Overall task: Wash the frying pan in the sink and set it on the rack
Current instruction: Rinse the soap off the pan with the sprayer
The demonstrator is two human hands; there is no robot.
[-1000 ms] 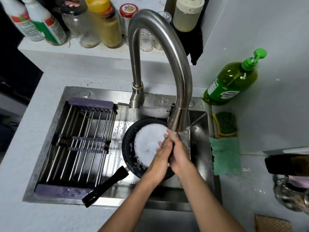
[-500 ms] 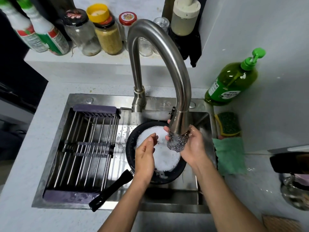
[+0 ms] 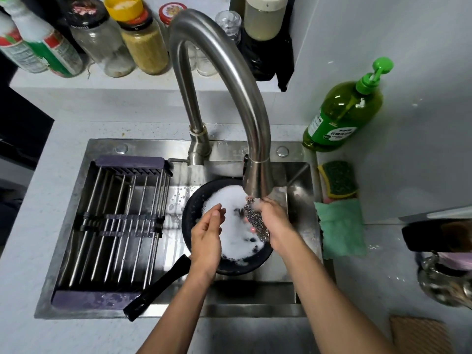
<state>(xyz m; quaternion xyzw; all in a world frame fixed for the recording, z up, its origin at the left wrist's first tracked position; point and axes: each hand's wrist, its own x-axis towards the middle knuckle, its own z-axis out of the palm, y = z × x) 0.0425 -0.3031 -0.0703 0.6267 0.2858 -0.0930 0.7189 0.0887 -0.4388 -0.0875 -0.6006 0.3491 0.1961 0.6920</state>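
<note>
A black frying pan (image 3: 194,210) full of white foam lies in the steel sink (image 3: 301,180), its black handle (image 3: 155,290) pointing to the front left over the sink's edge. My right hand (image 3: 275,223) grips a steel wool scourer (image 3: 255,221) under the running faucet spout (image 3: 258,180), just above the pan. My left hand (image 3: 207,238) hovers over the pan's left side with relaxed fingers, holding nothing. The drying rack (image 3: 115,226) with metal bars spans the sink's left half.
A green dish soap bottle (image 3: 342,108) stands at the back right. A sponge (image 3: 337,180) and green cloth (image 3: 342,228) lie right of the sink. Jars and bottles (image 3: 143,39) line the shelf behind. A metal kettle (image 3: 444,279) sits at far right.
My hands, pressed together under the spout a second ago, have separated. The right hand keeps the scourer in the water stream; the left hand has drawn back to the left.
</note>
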